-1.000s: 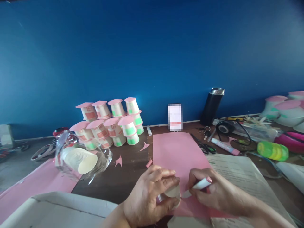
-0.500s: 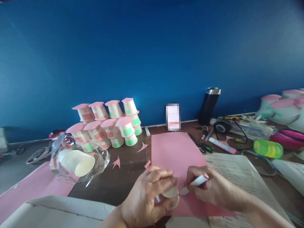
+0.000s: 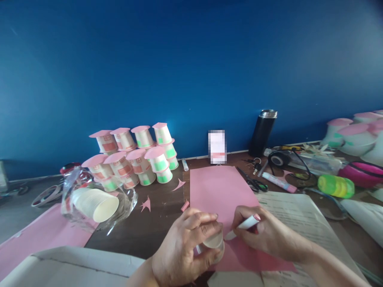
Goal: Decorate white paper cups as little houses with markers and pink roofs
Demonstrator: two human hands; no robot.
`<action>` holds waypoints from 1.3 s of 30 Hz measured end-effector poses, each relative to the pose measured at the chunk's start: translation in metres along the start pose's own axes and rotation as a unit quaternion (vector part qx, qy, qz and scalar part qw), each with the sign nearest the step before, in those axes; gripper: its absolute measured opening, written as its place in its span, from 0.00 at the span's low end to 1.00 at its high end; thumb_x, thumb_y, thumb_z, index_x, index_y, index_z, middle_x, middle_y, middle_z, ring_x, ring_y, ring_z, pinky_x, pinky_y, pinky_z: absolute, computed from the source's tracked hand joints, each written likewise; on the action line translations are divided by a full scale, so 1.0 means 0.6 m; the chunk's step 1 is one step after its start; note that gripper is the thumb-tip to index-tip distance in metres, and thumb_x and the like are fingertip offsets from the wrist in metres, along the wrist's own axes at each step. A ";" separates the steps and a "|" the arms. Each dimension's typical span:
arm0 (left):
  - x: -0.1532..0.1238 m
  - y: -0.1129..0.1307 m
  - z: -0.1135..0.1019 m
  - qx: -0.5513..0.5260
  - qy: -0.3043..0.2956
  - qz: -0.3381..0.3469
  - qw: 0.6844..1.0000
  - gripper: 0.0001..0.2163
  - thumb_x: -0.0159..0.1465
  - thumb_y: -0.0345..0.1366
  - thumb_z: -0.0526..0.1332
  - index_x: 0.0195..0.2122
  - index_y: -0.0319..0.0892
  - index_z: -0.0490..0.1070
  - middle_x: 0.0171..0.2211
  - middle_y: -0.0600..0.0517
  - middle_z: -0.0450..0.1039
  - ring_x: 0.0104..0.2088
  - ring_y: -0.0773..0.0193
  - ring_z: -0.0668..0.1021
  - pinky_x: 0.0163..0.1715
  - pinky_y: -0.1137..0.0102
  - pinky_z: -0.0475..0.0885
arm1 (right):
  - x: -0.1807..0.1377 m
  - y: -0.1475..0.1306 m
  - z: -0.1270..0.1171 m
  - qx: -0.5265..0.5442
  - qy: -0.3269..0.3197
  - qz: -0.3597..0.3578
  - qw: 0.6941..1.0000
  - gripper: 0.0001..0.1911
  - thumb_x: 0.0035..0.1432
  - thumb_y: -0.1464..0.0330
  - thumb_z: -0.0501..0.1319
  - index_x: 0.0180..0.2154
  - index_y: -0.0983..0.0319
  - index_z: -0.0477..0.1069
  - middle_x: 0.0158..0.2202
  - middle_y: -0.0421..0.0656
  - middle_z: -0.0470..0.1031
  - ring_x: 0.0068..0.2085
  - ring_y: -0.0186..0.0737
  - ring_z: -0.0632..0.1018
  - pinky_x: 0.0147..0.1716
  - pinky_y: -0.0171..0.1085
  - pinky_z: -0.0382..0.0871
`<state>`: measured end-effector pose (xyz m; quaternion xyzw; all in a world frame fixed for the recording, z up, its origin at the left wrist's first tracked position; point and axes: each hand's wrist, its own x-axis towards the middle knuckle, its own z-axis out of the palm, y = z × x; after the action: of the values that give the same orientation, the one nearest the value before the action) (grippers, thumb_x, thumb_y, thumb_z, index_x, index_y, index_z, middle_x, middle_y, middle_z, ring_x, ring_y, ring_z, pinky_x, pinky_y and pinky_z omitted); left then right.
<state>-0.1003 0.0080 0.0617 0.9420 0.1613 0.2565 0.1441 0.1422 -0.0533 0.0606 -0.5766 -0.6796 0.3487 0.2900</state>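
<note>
My left hand (image 3: 185, 247) is wrapped round a small white paper cup (image 3: 214, 242) that stands upside down on a pink paper sheet (image 3: 221, 191). My right hand (image 3: 263, 235) pinches a white pen (image 3: 243, 227), whose tip rests against the cup's rim on the pink sheet. Both hands are low in the middle of the view, close together.
Stacked paper-cup houses with pink roofs (image 3: 134, 157) stand at the back left. A plastic sleeve of plain cups (image 3: 95, 203) lies left. Scissors (image 3: 254, 183), a black flask (image 3: 263, 133), a tape roll (image 3: 279, 159), a green bottle (image 3: 336, 186) and printed papers (image 3: 302, 223) fill the right. A cardboard box (image 3: 74, 267) lies near left.
The pen tip has crept a little further round the cup's rim. The hands and cup have shifted slightly left and up in view.
</note>
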 end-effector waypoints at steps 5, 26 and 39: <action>0.001 0.001 -0.001 -0.002 -0.001 -0.004 1.000 0.17 0.64 0.42 0.59 0.54 0.46 0.68 0.52 0.47 0.72 0.49 0.58 0.74 0.53 0.58 0.70 | 0.000 0.000 0.002 0.015 0.012 0.010 1.000 0.03 0.54 0.72 0.58 0.28 0.61 0.68 0.23 0.35 0.69 0.26 0.31 0.66 0.25 0.30 0.59; 0.000 0.001 0.001 0.012 0.006 0.002 1.000 0.17 0.64 0.42 0.60 0.54 0.45 0.69 0.51 0.46 0.73 0.50 0.57 0.75 0.53 0.56 0.70 | 0.007 0.002 0.009 0.070 0.027 0.017 0.997 0.06 0.58 0.69 0.58 0.28 0.61 0.66 0.21 0.34 0.66 0.23 0.30 0.65 0.23 0.30 0.57; -0.004 -0.001 0.005 0.005 0.015 0.008 1.000 0.18 0.64 0.41 0.60 0.55 0.45 0.68 0.52 0.47 0.73 0.51 0.59 0.74 0.55 0.57 0.69 | 0.011 0.006 0.012 0.075 0.031 0.029 0.996 0.08 0.58 0.66 0.59 0.27 0.60 0.65 0.21 0.35 0.67 0.24 0.31 0.68 0.23 0.31 0.60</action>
<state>-0.1008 0.0074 0.0581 0.9402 0.1573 0.2706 0.1346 0.1376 -0.0476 0.0533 -0.5831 -0.6250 0.3890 0.3436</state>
